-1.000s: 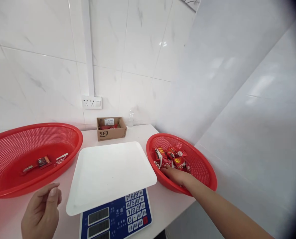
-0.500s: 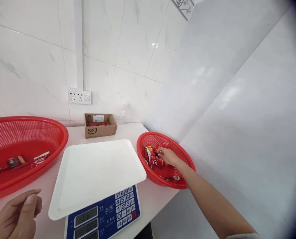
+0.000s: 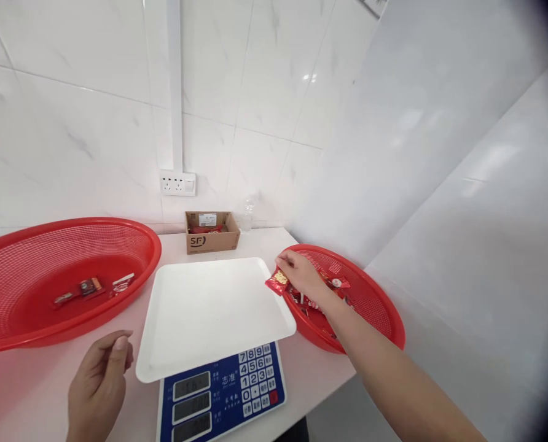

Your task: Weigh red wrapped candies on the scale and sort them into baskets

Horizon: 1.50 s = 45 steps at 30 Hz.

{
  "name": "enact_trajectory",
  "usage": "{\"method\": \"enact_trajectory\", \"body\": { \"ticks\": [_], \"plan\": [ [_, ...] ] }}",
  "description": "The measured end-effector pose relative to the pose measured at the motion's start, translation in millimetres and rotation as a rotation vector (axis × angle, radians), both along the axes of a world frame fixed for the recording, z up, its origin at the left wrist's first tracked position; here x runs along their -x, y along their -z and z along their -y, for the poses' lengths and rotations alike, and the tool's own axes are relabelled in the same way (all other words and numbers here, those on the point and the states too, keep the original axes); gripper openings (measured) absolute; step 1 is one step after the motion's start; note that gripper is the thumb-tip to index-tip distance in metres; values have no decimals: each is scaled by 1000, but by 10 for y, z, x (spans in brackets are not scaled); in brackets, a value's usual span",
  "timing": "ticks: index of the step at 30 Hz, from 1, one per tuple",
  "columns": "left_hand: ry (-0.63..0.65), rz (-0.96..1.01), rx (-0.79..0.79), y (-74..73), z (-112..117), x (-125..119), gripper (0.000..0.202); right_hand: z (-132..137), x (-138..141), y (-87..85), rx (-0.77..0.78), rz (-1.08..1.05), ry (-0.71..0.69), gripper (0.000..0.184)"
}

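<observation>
Right hand is pinching a packet at the tray's right rim.
Packet is hanging just below and left of the gripping fingers, the nearer hand's; long axis and tray contact unclear. Left hand is hovering off the tray's left side, fingers curled together, nothing showing in them.

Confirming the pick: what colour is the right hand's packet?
The packet is red with yellow; head view.
</observation>
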<state>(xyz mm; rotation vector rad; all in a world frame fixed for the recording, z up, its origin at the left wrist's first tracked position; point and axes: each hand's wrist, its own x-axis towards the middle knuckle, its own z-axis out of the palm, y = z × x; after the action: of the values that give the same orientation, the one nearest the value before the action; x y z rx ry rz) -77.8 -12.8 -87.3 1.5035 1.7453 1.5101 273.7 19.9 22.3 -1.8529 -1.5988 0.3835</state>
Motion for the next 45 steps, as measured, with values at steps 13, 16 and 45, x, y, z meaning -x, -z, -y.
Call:
{"method": "enact_trajectory", "body": {
  "ticks": [13, 16, 45],
  "plan": [
    [115, 113, -43, -130, 66, -23, 28, -178, 725, 144, 69, -37, -255, 43],
    [137, 115, -41, -148, 84, -32, 28, -72, 777, 145, 68, 13, -323, 42],
    [65, 43, 85, -83, 10, 0, 32, 283, -1034, 658, 673, 394, 52, 30]
  ]
}}
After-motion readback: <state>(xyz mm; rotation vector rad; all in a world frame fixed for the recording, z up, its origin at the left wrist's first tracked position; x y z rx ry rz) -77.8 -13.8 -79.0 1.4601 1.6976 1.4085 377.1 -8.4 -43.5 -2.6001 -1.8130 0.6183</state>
